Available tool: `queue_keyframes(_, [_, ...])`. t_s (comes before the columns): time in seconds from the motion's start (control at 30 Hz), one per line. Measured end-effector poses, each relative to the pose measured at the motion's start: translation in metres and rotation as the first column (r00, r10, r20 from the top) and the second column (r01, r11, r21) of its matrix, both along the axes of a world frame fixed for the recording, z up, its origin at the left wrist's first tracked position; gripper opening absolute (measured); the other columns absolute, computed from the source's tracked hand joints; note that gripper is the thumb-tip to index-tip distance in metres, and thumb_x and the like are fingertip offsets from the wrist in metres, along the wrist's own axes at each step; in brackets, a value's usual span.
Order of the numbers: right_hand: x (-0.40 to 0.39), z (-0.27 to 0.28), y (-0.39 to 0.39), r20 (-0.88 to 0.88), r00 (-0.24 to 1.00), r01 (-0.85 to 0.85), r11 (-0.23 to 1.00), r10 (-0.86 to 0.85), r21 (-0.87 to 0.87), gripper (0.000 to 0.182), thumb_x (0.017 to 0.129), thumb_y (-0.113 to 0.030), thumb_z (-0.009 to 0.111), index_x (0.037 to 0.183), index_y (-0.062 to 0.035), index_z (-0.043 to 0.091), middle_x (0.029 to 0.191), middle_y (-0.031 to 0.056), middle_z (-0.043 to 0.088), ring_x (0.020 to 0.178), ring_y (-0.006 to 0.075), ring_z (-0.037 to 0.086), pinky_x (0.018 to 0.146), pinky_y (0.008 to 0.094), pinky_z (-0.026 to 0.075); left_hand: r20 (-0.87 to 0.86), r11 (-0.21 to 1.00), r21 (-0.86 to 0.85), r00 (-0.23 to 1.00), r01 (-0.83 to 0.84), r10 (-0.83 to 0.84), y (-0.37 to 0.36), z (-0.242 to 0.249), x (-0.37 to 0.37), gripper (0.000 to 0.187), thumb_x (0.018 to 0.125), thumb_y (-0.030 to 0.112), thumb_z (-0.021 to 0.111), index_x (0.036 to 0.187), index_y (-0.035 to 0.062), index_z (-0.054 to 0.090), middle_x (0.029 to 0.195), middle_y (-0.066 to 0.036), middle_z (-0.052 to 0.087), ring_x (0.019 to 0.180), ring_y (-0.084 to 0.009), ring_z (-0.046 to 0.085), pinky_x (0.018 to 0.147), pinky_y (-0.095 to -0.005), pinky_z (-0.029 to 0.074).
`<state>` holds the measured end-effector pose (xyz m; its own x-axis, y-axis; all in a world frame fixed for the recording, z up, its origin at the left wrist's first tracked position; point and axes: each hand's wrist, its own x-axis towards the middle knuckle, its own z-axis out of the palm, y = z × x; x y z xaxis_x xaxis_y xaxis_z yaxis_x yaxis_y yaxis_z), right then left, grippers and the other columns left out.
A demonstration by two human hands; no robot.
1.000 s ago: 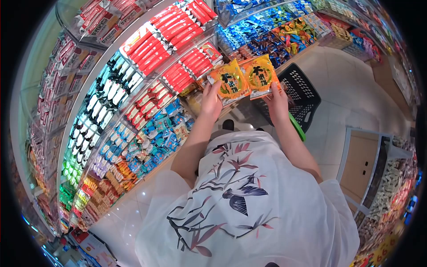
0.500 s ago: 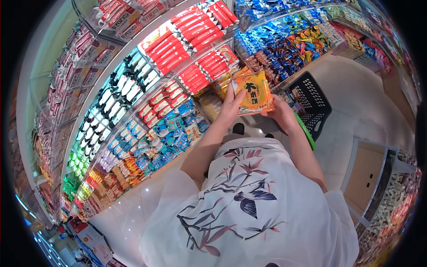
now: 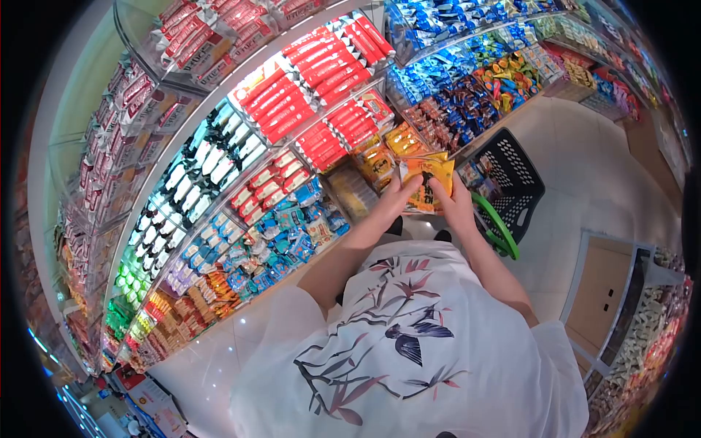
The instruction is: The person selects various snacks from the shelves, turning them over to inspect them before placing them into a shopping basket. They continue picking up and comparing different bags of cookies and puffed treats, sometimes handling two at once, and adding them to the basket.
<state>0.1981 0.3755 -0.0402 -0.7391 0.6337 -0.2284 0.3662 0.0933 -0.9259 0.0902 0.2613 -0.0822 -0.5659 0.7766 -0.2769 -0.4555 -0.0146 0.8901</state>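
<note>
An orange-yellow packet of rice crackers [image 3: 428, 166] with dark lettering is held in front of my body by both hands. My left hand [image 3: 399, 198] grips its left side, the thumb across the front. On the right side my right hand [image 3: 456, 201] grips it too, its thumb also on the front face. Both thumbs partly cover the lettering, and the fingers behind the packet are hidden. Just beyond it, similar yellow packets [image 3: 375, 162] lie in a shelf bin.
A black shopping basket [image 3: 523, 164] with a green handle [image 3: 498, 228] is at my right. Ahead and left, clear bins hold red-wrapped snacks [image 3: 321, 62], blue packets [image 3: 288, 219] and white-and-black packets [image 3: 219, 150]. A wooden cabinet [image 3: 600, 281] stands at the lower right.
The packet has come down, closer to my body, and tilted so its front shows less. My hands have drawn closer together, and my right thumb has come onto the front.
</note>
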Motion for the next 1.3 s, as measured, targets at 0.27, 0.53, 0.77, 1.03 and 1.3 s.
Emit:
queue_keyframes(0.27, [-0.022, -0.011, 0.008, -0.204, 0.979, -0.017, 1.000, 0.021, 0.023, 0.037, 0.097, -0.036, 0.049, 0.107, -0.0006, 0.055, 0.088, 0.0123, 0.066, 0.079, 0.0205, 0.062, 0.073, 0.0329, 0.047, 0.641, 0.971, 0.234, 0.760, -0.056, -0.110, -0.007, 0.022, -0.014, 0.053, 0.095, 0.026, 0.057, 0.139, 0.0097, 0.035, 0.128, -0.006, 0.050, 0.113, -0.0165, 0.053, 0.093, -0.0356, 0.047])
queue_keyframes(0.53, [-0.034, -0.022, 0.015, -0.131, 0.970, -0.227, 0.958, 0.205, -0.178, 0.038, 0.094, -0.037, 0.055, 0.108, -0.0009, 0.054, 0.083, 0.0083, 0.061, 0.072, 0.0095, 0.056, 0.063, 0.0251, 0.044, 0.337, 0.995, 0.085, 0.941, -0.060, 0.028, -0.023, -0.005, -0.019, 0.044, 0.095, 0.024, 0.056, 0.132, 0.0053, 0.042, 0.120, -0.006, 0.056, 0.107, -0.0186, 0.059, 0.088, -0.0371, 0.052])
queue_keyframes(0.77, [-0.063, -0.020, 0.034, -0.191, 0.967, -0.127, 0.971, 0.166, 0.200, 0.040, 0.091, -0.030, 0.062, 0.115, 0.0016, 0.054, 0.092, 0.0119, 0.060, 0.082, 0.0200, 0.059, 0.077, 0.0320, 0.047, 0.378, 0.986, 0.051, 0.917, -0.158, 0.127, -0.036, 0.004, -0.023, 0.048, 0.094, 0.025, 0.059, 0.133, 0.0048, 0.041, 0.121, -0.006, 0.055, 0.106, -0.0169, 0.058, 0.085, -0.0358, 0.052])
queue_keyframes(1.03, [-0.189, 0.066, 0.069, -0.220, 0.947, -0.005, 0.696, 0.234, 0.718, 0.074, 0.082, -0.040, 0.069, 0.133, 0.0025, 0.038, 0.122, 0.0239, 0.049, 0.111, 0.0368, 0.052, 0.094, 0.0406, 0.043, 0.259, 0.956, -0.004, 0.923, -0.294, 0.285, -0.051, -0.005, -0.026, 0.042, 0.093, 0.020, 0.060, 0.129, 0.0025, 0.048, 0.119, -0.004, 0.057, 0.106, -0.0132, 0.055, 0.091, -0.0291, 0.043])
queue_keyframes(1.3, [-0.241, 0.075, 0.062, 0.145, 0.988, -0.141, 0.620, 0.044, 0.772, 0.065, 0.075, -0.044, 0.070, 0.114, 0.0028, 0.049, 0.111, 0.0217, 0.054, 0.103, 0.0359, 0.056, 0.084, 0.0430, 0.049, 0.161, 0.928, 0.106, 0.928, -0.356, 0.337, -0.053, 0.005, -0.034, 0.039, 0.094, 0.014, 0.057, 0.129, 0.0017, 0.045, 0.120, -0.006, 0.056, 0.108, -0.0128, 0.054, 0.094, -0.0292, 0.042])
